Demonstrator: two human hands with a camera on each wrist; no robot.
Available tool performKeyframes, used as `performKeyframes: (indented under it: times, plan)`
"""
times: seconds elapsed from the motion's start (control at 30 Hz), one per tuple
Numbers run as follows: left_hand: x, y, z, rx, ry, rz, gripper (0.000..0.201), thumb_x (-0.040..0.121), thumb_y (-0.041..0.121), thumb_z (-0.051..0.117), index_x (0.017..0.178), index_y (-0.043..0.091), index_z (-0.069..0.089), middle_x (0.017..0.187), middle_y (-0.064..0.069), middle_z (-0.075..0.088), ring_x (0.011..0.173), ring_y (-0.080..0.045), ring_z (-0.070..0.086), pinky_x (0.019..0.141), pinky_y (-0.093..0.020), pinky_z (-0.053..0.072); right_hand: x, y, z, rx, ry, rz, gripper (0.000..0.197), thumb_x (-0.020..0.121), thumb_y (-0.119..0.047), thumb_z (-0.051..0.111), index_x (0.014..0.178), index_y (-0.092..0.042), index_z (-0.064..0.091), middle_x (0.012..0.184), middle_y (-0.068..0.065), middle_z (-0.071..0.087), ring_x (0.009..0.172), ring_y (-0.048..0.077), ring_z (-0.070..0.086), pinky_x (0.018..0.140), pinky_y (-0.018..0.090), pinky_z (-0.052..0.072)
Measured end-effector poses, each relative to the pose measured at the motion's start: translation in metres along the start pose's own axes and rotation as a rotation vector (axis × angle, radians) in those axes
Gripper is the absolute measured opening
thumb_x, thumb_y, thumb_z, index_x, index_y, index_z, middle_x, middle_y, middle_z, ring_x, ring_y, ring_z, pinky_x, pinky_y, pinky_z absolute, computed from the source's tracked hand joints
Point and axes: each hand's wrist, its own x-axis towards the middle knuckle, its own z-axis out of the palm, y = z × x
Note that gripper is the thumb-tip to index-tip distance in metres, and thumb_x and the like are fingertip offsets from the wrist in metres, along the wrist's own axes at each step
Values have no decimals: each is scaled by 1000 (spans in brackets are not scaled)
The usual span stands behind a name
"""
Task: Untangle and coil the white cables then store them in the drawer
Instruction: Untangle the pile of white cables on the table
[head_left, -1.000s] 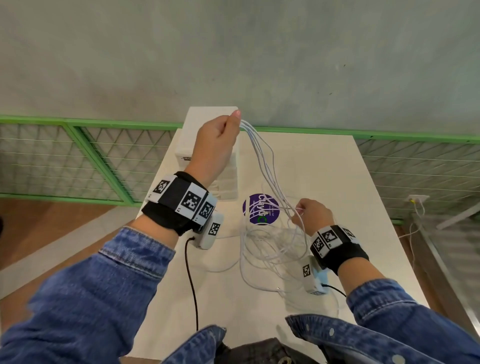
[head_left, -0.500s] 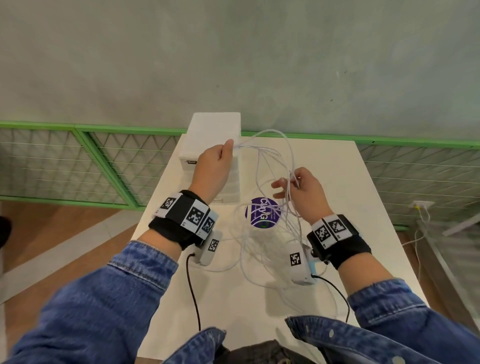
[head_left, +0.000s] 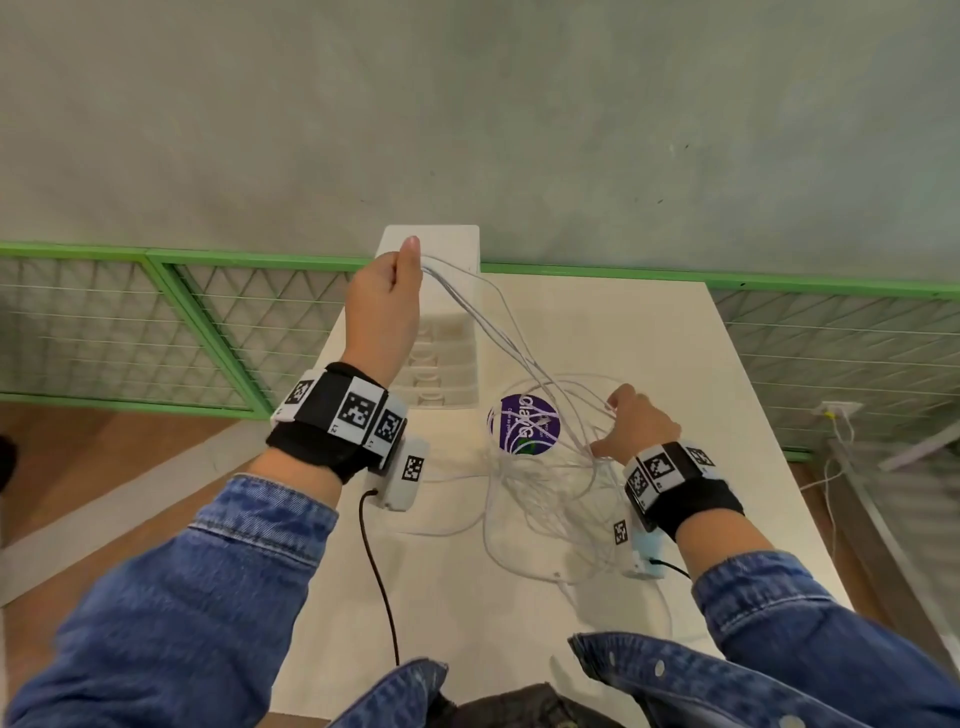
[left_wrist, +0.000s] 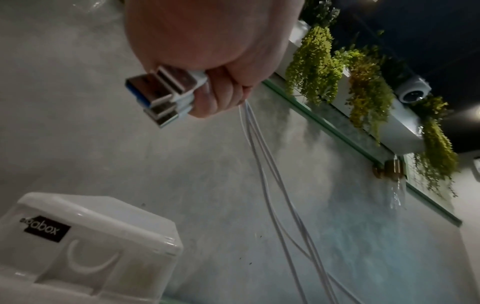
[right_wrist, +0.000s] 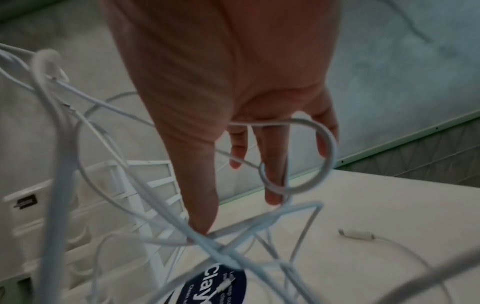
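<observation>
My left hand (head_left: 384, 306) is raised above the white bench (head_left: 649, 332), fingers curled tight around the plug ends of the thin white cables (head_left: 540, 457). From the left wrist view, the flat metal USB plugs (left_wrist: 158, 96) stick out of my fist in a stack, and several strands hang down from under my fingers. The strands run from that fist down and to the right across the bench, in front of the small white plastic drawer unit (head_left: 441, 364) that stands at the far left of the bench against the grey wall (head_left: 519, 114).

My right hand (head_left: 636, 428) is lower, close to the bench top and just right of a round purple sticker (head_left: 524, 423). Its fingers (right_wrist: 272, 164) are fairly straight and spread, poked into the tangle; one loop lies around them, and other strands cross at my thumb tip. I cannot tell whether any strand is actually pinched there.

The rest of the cable lies in loose, overlapping loops on the bench between my two wrists, partly over the sticker. One small white connector (right_wrist: 357, 234) rests on the bench apart from the tangle.
</observation>
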Motion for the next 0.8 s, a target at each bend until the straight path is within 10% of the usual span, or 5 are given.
performKeyframes:
  times: [0.13,0.3,0.43,0.57,0.8]
  plan:
    - [0,4,-1,57,-51,34,47,100,37,39,59,16,27,55,0,24,53,-15,22,53,-31,19,2,8,1,-28,49,-36,85,63,-40,82,133,-25,36,145,2,26,122,22,47,100,44,33]
    - [6,7,-8,222,-218,60,47,101,37,37,62,11,32,57,-2,29,54,-17,28,54,-32,22,-3,8,-11,507,99,-187,77,71,-14,70,138,-28,36,144,5,39,128,27,41,106,51,33]
    - [0,13,-1,225,-328,68,46,101,34,38,59,16,34,56,1,34,53,-14,32,56,-32,27,-27,-26,-54,684,209,-565,72,77,-14,57,143,-21,30,150,-1,29,139,11,23,114,30,18]
    - [-13,26,15,179,-443,112,44,101,31,40,59,20,40,55,5,39,50,-3,38,54,-22,30,-44,-77,-55,785,81,-738,69,92,-21,57,148,-20,16,139,-13,34,129,-3,30,101,12,22]
    - [-22,14,10,79,-757,-92,35,101,28,39,71,17,54,58,5,39,44,-1,34,46,-16,31,-26,-72,-40,831,170,-722,22,95,-12,42,85,-27,55,78,11,58,71,16,53,72,34,43]
